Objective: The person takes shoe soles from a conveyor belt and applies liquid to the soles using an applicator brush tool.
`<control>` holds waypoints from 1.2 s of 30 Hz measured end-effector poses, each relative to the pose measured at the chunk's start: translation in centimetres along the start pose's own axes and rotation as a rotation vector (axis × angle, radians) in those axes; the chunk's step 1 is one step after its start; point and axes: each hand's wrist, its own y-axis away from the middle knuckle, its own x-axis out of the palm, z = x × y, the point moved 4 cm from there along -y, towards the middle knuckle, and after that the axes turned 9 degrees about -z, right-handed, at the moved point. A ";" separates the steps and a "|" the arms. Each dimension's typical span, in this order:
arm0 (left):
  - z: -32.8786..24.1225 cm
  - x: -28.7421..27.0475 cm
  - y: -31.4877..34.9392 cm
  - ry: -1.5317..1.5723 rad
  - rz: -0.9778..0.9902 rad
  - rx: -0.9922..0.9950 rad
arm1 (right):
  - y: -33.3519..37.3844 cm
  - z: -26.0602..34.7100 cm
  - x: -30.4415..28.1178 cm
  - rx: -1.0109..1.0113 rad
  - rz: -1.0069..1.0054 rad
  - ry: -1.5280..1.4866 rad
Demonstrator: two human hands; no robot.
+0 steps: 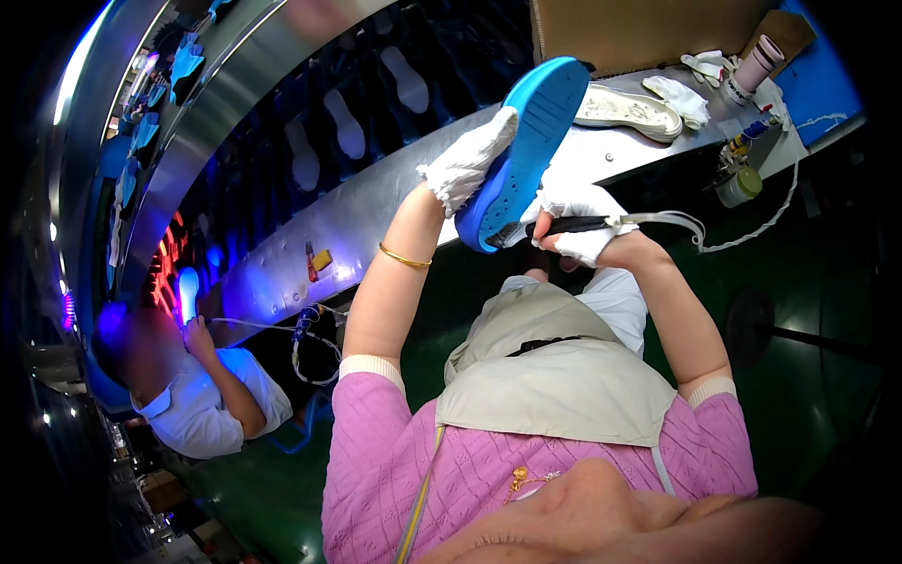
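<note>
A blue shoe sole [543, 108] is held up, tilted, over the edge of a metal ledge. My left hand [473, 162], in a white glove, grips it by its left side. In a white glove with bare fingertips, my right hand [584, 214] closes round a black-handled brush [575, 225]. The brush head meets the lower end of the sole, where small holes dot the surface. From the back of the handle a white hose [676, 218] runs off to the right. Part of my right hand is hidden behind the sole.
Pale soles [344, 124] lie on a dark conveyor beyond the metal ledge [329, 230]. On the ledge are a white shoe [631, 113], gloves [680, 99], a pink cup [755, 68] and a red-handled tool [311, 263]. A cardboard box [648, 33] stands behind. A co-worker [202, 395] sits at left.
</note>
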 end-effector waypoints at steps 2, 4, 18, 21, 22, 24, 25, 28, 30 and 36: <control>0.0 0.1 -0.4 -0.068 -0.077 -0.027 | -0.3 0.2 -0.1 -0.009 0.037 -0.027; -0.1 0.1 -0.6 -0.107 -0.133 -0.036 | -0.3 -1.1 -0.5 0.315 0.057 -0.051; -0.3 -1.1 -2.0 -0.011 -0.138 -0.085 | -3.6 -0.9 -3.7 0.028 -0.096 0.137; -0.3 -2.0 -1.8 0.101 -0.158 -0.152 | -3.4 -1.2 -3.9 0.108 -0.049 0.204; -0.3 -2.4 -1.7 0.170 -0.144 -0.182 | -3.1 -0.7 -4.3 -0.005 -0.028 0.265; -1.7 -3.8 -1.3 0.480 -0.105 0.055 | -2.7 0.2 -5.1 -0.110 -0.066 -0.098; -2.2 -4.6 -1.0 0.635 -0.079 0.180 | -2.4 0.8 -5.5 -0.225 -0.105 -0.208; -1.7 -7.0 0.5 0.871 -0.160 0.435 | -1.8 1.4 -5.9 -0.358 -0.190 -0.255; -0.3 -6.2 0.1 0.990 0.106 0.147 | -1.5 0.9 -5.5 -0.354 -0.293 -0.178; 7.3 -0.6 1.2 0.866 0.051 -0.024 | -0.9 -1.3 -4.1 -0.293 -0.401 -0.213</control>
